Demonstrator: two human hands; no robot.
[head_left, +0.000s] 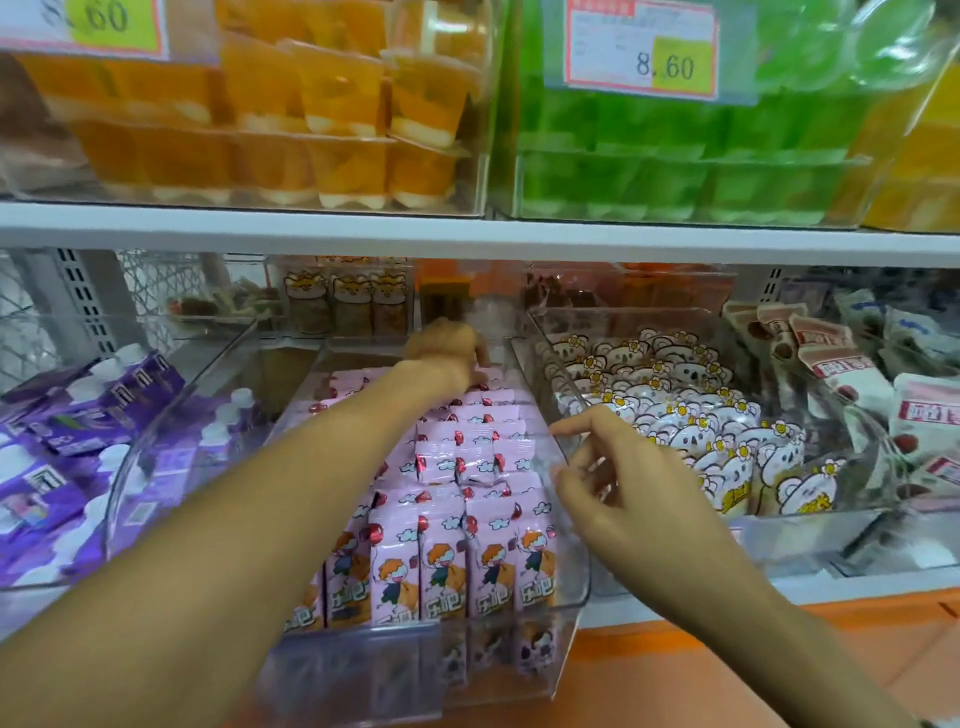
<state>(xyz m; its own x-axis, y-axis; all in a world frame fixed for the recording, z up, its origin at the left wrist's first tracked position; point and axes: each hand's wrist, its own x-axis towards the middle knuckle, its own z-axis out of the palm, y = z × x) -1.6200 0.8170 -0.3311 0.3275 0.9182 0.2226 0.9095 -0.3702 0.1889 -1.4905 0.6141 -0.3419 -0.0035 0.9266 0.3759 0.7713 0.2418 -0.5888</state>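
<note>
**Bin nearly full, back row in hand**

Your left hand (444, 353) is deep at the back of the bin (581, 597), knuckles up, with the fingers curled down onto the rearmost packets (467, 452). The fingertips are hidden behind the hand, so it is not clear whether they pinch a packet or only press on it.

Nearer you than that hand, the packets stand in rows. They are fairly upright at the front wall, and looser and leaning in the middle.

Your right hand (618, 483) hovers nearer you and to the right of the left, beside the bin's right wall. Its fingers are loosely curled and apart, and it holds nothing.

Filling looks mostly done, since the bin appears full from front to back. What seems left is seating the back row and straightening the tilted middle packets.

Right of your right hand are bear packs (691, 441) in their own bin, and left of your left arm are purple packs (62, 431). Above both hands is the shelf (467, 234) with jelly cups (311, 130).
</note>
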